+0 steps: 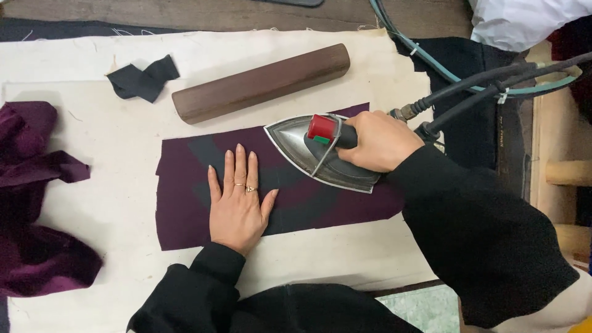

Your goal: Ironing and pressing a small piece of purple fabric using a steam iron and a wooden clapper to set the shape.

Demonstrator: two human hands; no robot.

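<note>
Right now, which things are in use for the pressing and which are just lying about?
In use:
- iron, gripped by right hand
- dark purple cloth piece, held flat by left hand
- hoses running to the iron

Lying about:
- wooden block
- black scrap
- bunched purple cloth
- white cloth

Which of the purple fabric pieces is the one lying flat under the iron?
The flat rectangular purple piece mid-table, pinned by the left hand while the right hand holds the iron on it. The other purple cloth lies crumpled at the left edge.
</note>
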